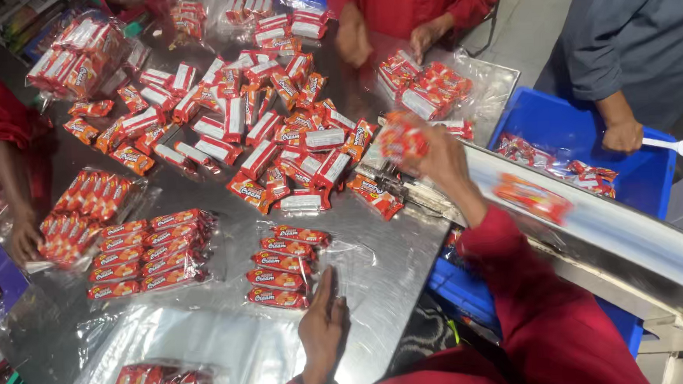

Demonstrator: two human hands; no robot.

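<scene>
- My left hand (323,325) lies flat, grip apart, on the steel surface (392,267) beside a biscuit stack (283,267).
- My right hand (443,159), centre frame, is clamped on a blurred biscuit pack (401,140).

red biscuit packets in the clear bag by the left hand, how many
5 red biscuit packets stacked in one column inside the clear plastic bag, just above the left hand; more may be hidden beneath.
</scene>
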